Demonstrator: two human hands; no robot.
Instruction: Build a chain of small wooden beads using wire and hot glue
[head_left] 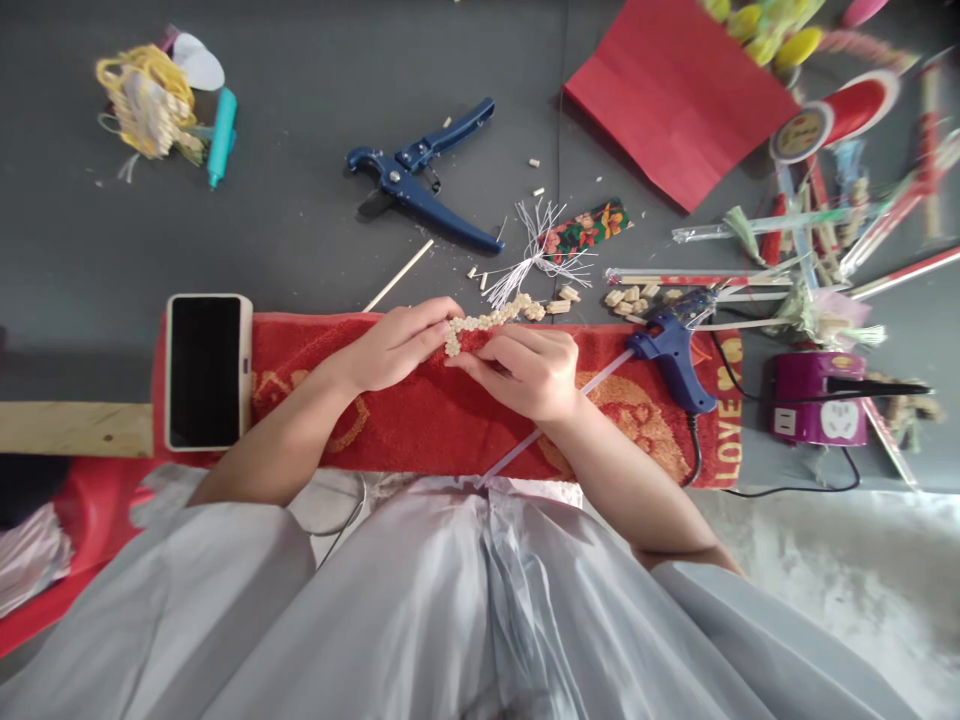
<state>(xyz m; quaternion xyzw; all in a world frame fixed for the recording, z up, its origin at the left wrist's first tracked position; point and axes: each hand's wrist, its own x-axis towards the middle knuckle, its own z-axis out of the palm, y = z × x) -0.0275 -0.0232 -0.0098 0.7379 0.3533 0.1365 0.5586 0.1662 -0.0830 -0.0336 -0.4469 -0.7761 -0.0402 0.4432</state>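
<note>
l hand (401, 345) pinches bent cream strip (491, 319) over red towel (420, 430). r hand (529, 370) curls at its lower end, can't tell grip; glue gun (677, 362) to r.

Red sheet (671, 100) cut by top edge, spool label (801, 133) blurred

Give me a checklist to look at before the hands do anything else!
1. Beige knobbly piece held: ok, the left hand grips it and the right hand is at its near end.
2. Blue cutter apart from the hands: ok, it lies beyond them.
3. Glue stick clear of the right arm: not ok, it passes beneath.
4. Glue gun cool: cannot tell, heat doesn't show.
5. Loose beige bits nearby: ok, just past the right hand.
</note>
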